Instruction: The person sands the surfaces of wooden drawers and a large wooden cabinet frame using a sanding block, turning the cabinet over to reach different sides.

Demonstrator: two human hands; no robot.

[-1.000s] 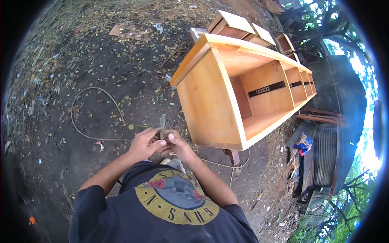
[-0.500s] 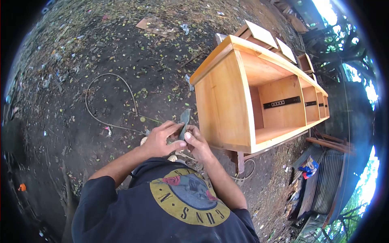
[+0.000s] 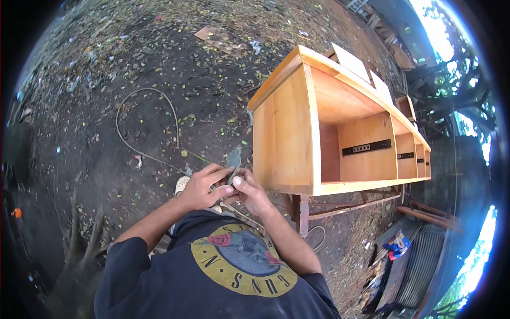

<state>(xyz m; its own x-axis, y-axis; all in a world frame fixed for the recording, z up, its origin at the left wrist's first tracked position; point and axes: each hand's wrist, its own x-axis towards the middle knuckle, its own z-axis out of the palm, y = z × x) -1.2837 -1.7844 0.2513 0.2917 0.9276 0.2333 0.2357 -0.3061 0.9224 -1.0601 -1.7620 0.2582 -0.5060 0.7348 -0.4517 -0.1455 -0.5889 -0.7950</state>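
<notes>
In front of my chest, both hands hold a bent, grey-green piece of sandpaper [image 3: 234, 158]. My left hand [image 3: 203, 187] pinches it from the left, its thumb near the lower part of the sheet. From the other side, my right hand [image 3: 252, 192] grips it with the thumb on top and the fingers curled beneath. The sheet's upper end sticks up above the fingers; its lower part is mostly hidden by them. Just right of my hands stands a long, light wooden cabinet [image 3: 281, 138] with open compartments, apart from both hands.
Black drawer rails [image 3: 366, 148] are fixed inside the cabinet, which rests on a wooden stand [image 3: 300, 215]. Drawers [image 3: 350, 63] sit on its top. A thin hose [image 3: 118, 114] loops over the leaf-strewn dirt. Corrugated metal sheets [image 3: 417, 266] lie at the lower right.
The sandpaper has turned, showing a broader face above my fingers. Both hands have shifted slightly left and stay on the sheet. The view has moved a little, showing more of the stand.
</notes>
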